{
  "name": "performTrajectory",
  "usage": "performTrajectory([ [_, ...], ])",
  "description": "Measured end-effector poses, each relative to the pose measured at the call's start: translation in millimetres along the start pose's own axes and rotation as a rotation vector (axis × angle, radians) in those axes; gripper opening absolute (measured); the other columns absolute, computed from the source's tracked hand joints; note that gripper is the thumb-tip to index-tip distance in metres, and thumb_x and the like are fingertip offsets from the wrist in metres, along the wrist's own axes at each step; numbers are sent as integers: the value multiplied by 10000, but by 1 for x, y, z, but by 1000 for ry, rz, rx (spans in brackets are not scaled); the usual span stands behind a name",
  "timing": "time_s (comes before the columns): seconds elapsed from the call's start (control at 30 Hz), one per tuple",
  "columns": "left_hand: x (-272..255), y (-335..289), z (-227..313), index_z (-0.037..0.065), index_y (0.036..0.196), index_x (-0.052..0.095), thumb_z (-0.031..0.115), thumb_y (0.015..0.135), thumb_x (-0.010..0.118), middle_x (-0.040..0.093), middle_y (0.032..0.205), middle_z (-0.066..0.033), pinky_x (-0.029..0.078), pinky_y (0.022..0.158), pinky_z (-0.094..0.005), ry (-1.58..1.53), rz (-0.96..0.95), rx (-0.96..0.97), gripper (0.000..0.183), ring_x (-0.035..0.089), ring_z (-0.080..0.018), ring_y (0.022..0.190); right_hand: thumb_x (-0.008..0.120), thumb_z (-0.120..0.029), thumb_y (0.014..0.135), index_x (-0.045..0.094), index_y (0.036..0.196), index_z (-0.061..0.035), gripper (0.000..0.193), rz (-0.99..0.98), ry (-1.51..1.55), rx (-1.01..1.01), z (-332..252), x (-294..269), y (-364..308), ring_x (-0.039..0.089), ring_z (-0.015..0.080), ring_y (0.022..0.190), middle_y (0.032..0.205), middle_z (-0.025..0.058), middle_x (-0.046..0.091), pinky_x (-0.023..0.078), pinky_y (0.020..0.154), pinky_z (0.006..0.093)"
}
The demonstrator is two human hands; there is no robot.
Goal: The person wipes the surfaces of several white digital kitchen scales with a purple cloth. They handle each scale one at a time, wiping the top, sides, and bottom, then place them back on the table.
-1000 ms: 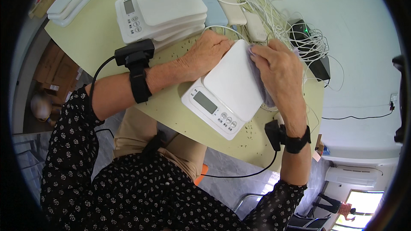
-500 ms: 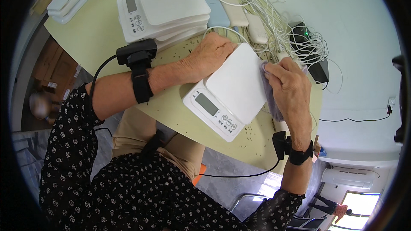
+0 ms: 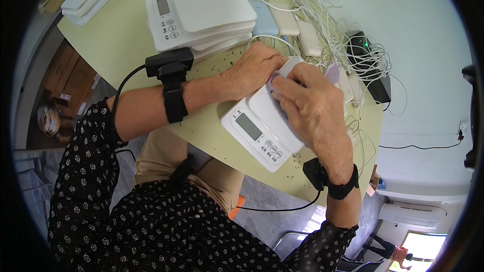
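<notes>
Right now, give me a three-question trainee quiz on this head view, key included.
1. What does the right hand hold?
2. True or false: the left hand covers the display of the nearer scale.
3. Where is the stack of white scales?
a) On top of the nearer scale
b) Farther from the person than the nearer scale, to its left
c) On the person's lap

Key:
1. A purple-grey cloth, held against the nearer scale.
2. False: the left hand is at the scale's far left edge; the display is uncovered.
3. b
</notes>
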State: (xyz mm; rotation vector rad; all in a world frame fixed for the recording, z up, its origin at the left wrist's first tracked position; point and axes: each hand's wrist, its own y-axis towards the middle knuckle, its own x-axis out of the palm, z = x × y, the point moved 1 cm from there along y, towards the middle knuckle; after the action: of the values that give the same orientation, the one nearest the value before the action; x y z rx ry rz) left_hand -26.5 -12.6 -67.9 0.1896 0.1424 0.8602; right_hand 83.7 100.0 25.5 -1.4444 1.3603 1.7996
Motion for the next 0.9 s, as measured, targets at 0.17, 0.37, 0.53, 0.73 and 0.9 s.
performTrajectory([
  [0.17, -3, 2, -3, -46, 864, 652, 229, 1027, 541, 583, 737, 7, 440, 600, -264, -161, -55, -27, 339, 485, -65, 678, 681, -61, 713, 714, 901, -105, 195, -93, 16, -95, -27, -1, -5, 591, 220, 751, 818, 43, 537, 505, 602, 361],
  [0.37, -1, 4, -3, -31, 856, 686, 200, 1015, 567, 623, 777, 20, 451, 590, -241, -327, -30, -156, 305, 520, -46, 704, 672, -64, 742, 717, 917, -118, 188, -63, 56, -46, -20, -1, -5, 597, 229, 753, 805, 51, 545, 501, 590, 369],
  [0.53, 1, 2, 0, -32, 862, 704, 187, 1003, 571, 647, 784, 4, 464, 574, -236, -403, -9, -134, 293, 543, -41, 692, 687, -77, 795, 710, 927, -110, 138, 27, -39, 76, 11, -1, 1, 607, 257, 723, 781, 76, 556, 488, 581, 392],
  [0.73, -1, 5, -5, -31, 859, 703, 185, 999, 571, 635, 761, 15, 448, 555, -232, -241, 2, -82, 290, 525, -40, 664, 738, -94, 783, 745, 935, -115, 153, 67, 16, 120, 21, -3, -1, 633, 254, 743, 805, 68, 598, 505, 591, 373],
  [0.9, -1, 7, -6, -55, 843, 684, 191, 1001, 568, 603, 729, 27, 437, 557, -246, -204, 15, -108, 315, 507, -49, 661, 747, -108, 757, 736, 941, -113, 184, -15, 63, -19, -17, 8, -10, 587, 217, 750, 791, 44, 534, 497, 601, 357],
])
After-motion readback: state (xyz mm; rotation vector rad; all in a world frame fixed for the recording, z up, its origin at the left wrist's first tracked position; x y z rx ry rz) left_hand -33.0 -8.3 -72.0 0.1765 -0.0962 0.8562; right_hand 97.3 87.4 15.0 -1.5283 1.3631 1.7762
